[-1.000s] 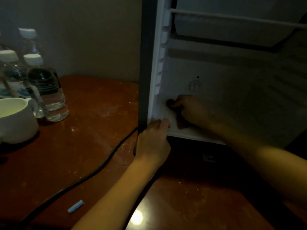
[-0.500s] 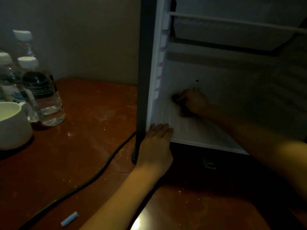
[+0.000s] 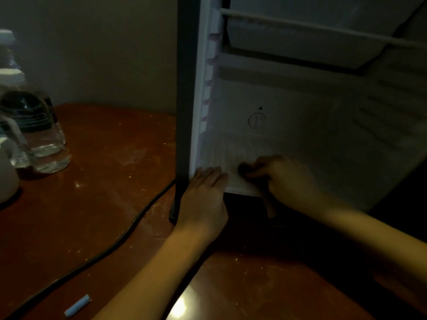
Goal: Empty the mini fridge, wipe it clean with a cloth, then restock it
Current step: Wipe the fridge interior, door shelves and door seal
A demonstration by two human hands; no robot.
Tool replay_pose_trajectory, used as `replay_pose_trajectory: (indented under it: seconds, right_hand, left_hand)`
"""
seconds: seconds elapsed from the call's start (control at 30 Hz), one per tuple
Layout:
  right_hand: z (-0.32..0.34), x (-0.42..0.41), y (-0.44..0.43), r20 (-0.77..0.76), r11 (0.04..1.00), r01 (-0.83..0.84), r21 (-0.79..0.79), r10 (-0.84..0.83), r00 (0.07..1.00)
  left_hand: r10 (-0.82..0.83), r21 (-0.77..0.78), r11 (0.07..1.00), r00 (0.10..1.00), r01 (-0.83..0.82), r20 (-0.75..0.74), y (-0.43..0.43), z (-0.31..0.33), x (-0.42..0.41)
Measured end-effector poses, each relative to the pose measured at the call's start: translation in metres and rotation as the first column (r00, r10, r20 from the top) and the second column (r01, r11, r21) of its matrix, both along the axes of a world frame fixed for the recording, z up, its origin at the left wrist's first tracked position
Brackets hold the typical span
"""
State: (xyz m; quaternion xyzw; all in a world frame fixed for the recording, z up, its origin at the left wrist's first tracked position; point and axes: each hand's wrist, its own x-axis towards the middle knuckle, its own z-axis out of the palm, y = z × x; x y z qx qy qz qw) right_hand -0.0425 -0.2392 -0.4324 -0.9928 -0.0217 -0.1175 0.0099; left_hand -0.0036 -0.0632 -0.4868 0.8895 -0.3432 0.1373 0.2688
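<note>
Where the white-lined mini fridge (image 3: 300, 139) with its dark grey outer frame stands open on the right part of the table, the right hand (image 3: 286, 179) reaches onto its ribbed floor close to the front lip, fingers curled tight round a small dark cloth (image 3: 246, 168); a wad of it shows at the fingertips and a strip hangs down below the lip. Just beside it, the left hand (image 3: 203, 199) lies against the fridge's lower left front corner, fingers straight and close together, their tips on the white inner edge, holding nothing. On the back wall above the hands sits a round white dial (image 3: 257, 120) with a small dark dot over it, and higher up a pale bar (image 3: 323, 26) crosses the compartment. The fridge rests on a reddish-brown, dusty wooden table (image 3: 104, 192). A black cable (image 3: 129, 229) runs from the fridge's left foot across the wood toward the lower left. Well apart, at the left edge, stand clear plastic water bottles (image 3: 44, 135) with white caps, blurred, and a white mug (image 3: 7, 179) partly out of view. Near the bottom edge lies a small pale cylinder (image 3: 77, 308); what it is I cannot tell
</note>
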Motion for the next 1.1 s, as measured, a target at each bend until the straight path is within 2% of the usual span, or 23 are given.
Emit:
replay_pose_trajectory:
  seconds: [0.07,0.17,0.27,0.33,0.43,0.57,0.77,0.83,0.9,0.97,1.03,1.1]
  right_hand:
    - [-0.001,0.042,-0.020,0.007,0.997,0.068,-0.047,-0.068,0.998]
    - [-0.004,0.088,-0.036,0.007,0.985,0.156,-0.068,-0.156,0.988]
    - [-0.006,0.080,-0.030,0.082,0.971,0.219,-0.098,-0.211,0.974]
    - [-0.009,0.045,-0.015,0.107,0.978,0.168,-0.121,-0.155,0.982]
    - [-0.008,-0.017,0.014,0.025,0.987,-0.013,-0.162,0.018,1.000]
    - [-0.005,-0.021,0.014,0.008,0.998,-0.050,-0.026,0.050,0.999]
    - [-0.008,0.099,-0.032,0.009,0.996,0.076,0.043,-0.076,0.997]
    - [-0.009,0.111,-0.032,0.015,0.991,0.113,0.070,-0.115,0.993]
    - [-0.011,0.091,-0.022,0.051,0.994,0.081,0.069,-0.084,0.995]
    - [-0.015,0.049,-0.008,0.083,0.996,-0.028,0.084,0.021,0.996]
    - [-0.018,0.001,0.003,0.135,0.987,-0.159,0.030,0.154,0.979]
    - [-0.021,-0.031,-0.001,0.133,0.984,-0.175,-0.021,0.176,0.975]
  left_hand:
    - [-0.007,-0.001,1.000,1.000,0.007,-0.024,0.001,-0.002,0.001]
    - [-0.007,-0.032,0.999,1.000,0.008,0.025,0.000,-0.005,0.001]
    - [0.029,-0.023,0.999,0.997,-0.027,0.066,0.001,0.001,0.000]
    - [-0.005,-0.027,1.000,1.000,0.005,-0.016,0.002,-0.001,0.001]
    - [0.013,0.004,1.000,1.000,-0.013,-0.001,0.000,-0.002,0.000]
    - [0.022,-0.020,1.000,1.000,-0.022,-0.001,-0.001,-0.003,0.000]
    - [-0.001,-0.073,0.997,1.000,0.001,0.001,0.002,-0.003,0.000]
    - [0.007,-0.074,0.997,1.000,-0.008,-0.009,0.002,-0.001,-0.001]
    - [-0.005,-0.070,0.998,1.000,0.003,-0.026,0.003,-0.003,0.000]
    - [0.015,-0.070,0.997,1.000,-0.017,-0.023,0.003,-0.003,0.000]
    - [0.013,-0.037,0.999,1.000,-0.013,-0.017,0.002,-0.001,-0.001]
    - [-0.005,0.001,1.000,1.000,0.005,-0.009,0.002,-0.003,-0.001]
